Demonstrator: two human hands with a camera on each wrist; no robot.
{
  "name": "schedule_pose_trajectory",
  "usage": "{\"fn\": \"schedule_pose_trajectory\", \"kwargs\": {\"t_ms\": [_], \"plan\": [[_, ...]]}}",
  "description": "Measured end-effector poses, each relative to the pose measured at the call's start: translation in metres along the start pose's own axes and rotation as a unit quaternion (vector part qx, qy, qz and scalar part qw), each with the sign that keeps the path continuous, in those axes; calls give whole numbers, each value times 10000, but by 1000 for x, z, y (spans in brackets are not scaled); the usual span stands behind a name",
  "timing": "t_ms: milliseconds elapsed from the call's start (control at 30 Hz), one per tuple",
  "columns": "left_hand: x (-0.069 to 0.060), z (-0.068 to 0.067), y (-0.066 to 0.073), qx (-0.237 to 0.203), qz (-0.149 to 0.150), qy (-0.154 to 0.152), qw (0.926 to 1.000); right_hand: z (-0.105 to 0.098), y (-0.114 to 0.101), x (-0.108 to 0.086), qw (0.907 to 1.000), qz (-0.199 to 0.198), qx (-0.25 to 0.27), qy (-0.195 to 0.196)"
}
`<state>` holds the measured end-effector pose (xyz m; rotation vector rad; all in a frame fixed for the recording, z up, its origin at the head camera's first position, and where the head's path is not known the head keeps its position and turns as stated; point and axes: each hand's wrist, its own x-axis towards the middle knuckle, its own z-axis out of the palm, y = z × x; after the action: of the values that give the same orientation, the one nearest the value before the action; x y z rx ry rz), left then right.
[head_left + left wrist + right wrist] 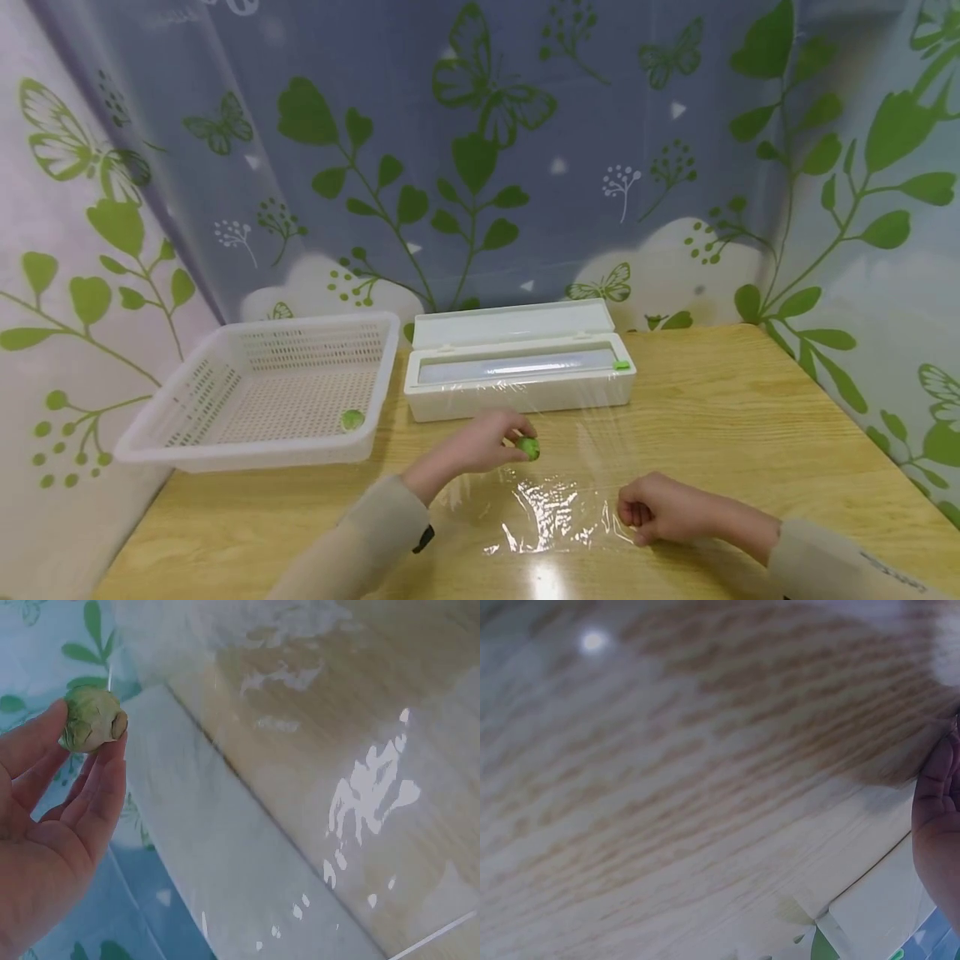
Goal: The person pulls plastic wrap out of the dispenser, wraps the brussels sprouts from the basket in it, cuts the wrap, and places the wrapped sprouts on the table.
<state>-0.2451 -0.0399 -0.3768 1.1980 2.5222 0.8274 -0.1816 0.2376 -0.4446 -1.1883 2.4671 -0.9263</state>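
Note:
A Brussels sprout [529, 448] is pinched between the fingertips and thumb of my left hand [483, 442], above a sheet of clear cling film [551, 508]. In the left wrist view the pale cut stem of the sprout [91, 720] shows. The film runs out from a white dispenser box [517, 403], whose lid stands raised, toward the front of the table. With curled fingers my right hand [663, 508] grips the film's near right edge. Only part of the right hand [937, 817] appears at the border of the right wrist view.
A white perforated basket [255, 454] stands on the left of the wooden table [750, 433], with another sprout [352, 419] in its near right corner. A green slider [621, 365] sits at the box's right end. A patterned curtain [540, 200] hangs behind.

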Motion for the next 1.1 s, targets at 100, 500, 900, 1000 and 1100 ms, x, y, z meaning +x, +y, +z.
{"fn": "schedule_pose_trajectory", "kwargs": {"t_ms": [100,500,900,1000,1100], "plan": [[4,8,2,56,35,-252,9997,-1,0,0,10000,-4,-7,14],[10,28,1,345,-59,-785,9963,-3,2,-1,10000,31,-30,-16],[4,31,-2,-11,-63,-775,9970,3,1,-2,9999,-144,-21,4],[2,29,-1,8,-149,-792,9968,1,0,-1,9999,-93,-64,34],[-1,31,-3,148,-234,-914,9954,0,-1,0,9999,-45,-95,32]]}}
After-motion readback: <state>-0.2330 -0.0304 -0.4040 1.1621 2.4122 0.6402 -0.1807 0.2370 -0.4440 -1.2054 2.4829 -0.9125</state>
